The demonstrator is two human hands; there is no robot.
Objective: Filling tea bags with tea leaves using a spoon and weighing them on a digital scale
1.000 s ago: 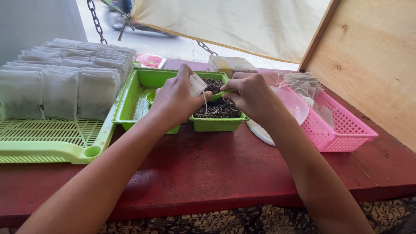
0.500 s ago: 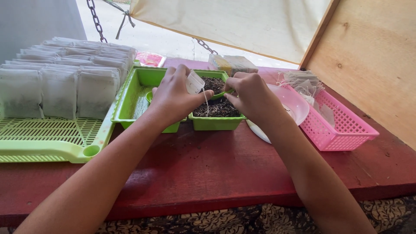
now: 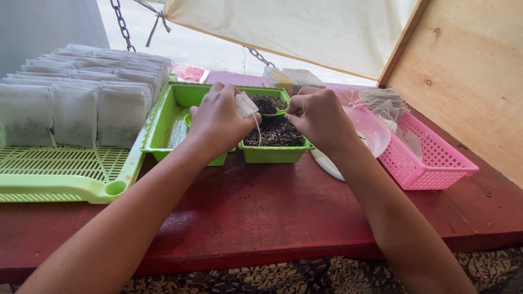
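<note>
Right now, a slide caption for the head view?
Left hand holds a small bag; right hand spoons dark leaves.

rows of filled bags, a pink basket and a chain round the worktable

a red wooden table [image 3: 261, 212] carries a light green slatted tray [image 3: 60, 169] at its left, where rows of filled white tea bags [image 3: 76, 103] stand packed side by side. at the right a pink plastic basket [image 3: 430, 158] holds loose empty paper bags [image 3: 384, 103], and a pink plate [image 3: 373, 130] lies just beside it. a plywood board [image 3: 468, 71] leans at the far right, a cream cloth [image 3: 294, 27] hangs behind, and a metal chain [image 3: 122, 24] hangs down near it.
</note>
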